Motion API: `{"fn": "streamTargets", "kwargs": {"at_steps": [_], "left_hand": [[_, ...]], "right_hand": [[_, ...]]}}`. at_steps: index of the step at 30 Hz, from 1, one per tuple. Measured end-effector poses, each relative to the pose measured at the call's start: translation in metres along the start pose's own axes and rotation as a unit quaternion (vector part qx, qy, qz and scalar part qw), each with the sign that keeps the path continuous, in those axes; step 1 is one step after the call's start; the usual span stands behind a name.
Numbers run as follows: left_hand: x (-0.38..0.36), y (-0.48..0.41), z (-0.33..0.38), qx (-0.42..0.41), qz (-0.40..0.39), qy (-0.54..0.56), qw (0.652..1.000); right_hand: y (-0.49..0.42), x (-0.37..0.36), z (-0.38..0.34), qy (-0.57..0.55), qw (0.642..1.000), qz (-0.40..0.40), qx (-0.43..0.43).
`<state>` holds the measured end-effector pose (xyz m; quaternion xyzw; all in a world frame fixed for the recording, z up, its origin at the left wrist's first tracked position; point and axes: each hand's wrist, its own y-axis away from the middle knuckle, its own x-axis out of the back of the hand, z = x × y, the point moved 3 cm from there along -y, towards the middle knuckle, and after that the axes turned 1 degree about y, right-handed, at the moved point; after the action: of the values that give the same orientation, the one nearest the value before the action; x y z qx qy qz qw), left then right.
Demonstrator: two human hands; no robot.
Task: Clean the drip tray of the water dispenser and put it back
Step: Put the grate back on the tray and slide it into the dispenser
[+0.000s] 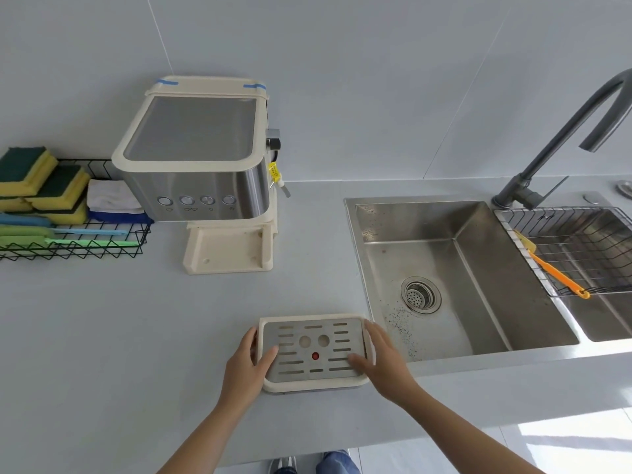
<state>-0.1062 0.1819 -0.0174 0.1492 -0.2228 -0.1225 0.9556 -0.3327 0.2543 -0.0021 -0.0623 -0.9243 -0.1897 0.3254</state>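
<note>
Counter (102,336): a pale grey worktop running the full width, against a tiled wall.
Sink (478,268): a steel basin set into the counter's right part, with a round strainer (420,295) in its floor and dark specks scattered near the front.
Tap (561,138): a dark grey arched spout rising behind the sink.
Water dispenser (198,155): a cream and steel unit standing at the back left, four round buttons on its front; its cream base (229,251) sits bare beneath.
Wire basket (102,246): black, left of the dispenser, holding yellow-green sponges (41,183) and folded cloths (113,200).
Wire rack (581,248): over the right basin, with an orange brush (554,271) lying on its edge.
Drip tray (313,352): cream frame with a slotted steel grille, near the counter's front edge, just left of the sink, well apart from the dispenser; whether it rests flat or is slightly lifted is hard to tell.
Left hand (249,364): grips the tray's left edge, thumb on the grille.
Right hand (379,354): grips the tray's right edge, thumb on the grille.
</note>
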Motion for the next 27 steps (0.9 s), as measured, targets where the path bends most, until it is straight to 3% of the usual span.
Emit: {"fn": "streamTargets", "kwargs": {"at_steps": [12,27], "left_hand": [[-0.005,0.010,-0.003,0.022,-0.024,-0.039,0.999],[0.008,-0.005,0.028,0.038,0.052,-0.070,0.995]], "right_hand": [[0.002,-0.014,-0.001,-0.104,0.993,-0.049,0.013],[-0.042,0.008,-0.026,-0.058,0.989,-0.111,0.084]]}}
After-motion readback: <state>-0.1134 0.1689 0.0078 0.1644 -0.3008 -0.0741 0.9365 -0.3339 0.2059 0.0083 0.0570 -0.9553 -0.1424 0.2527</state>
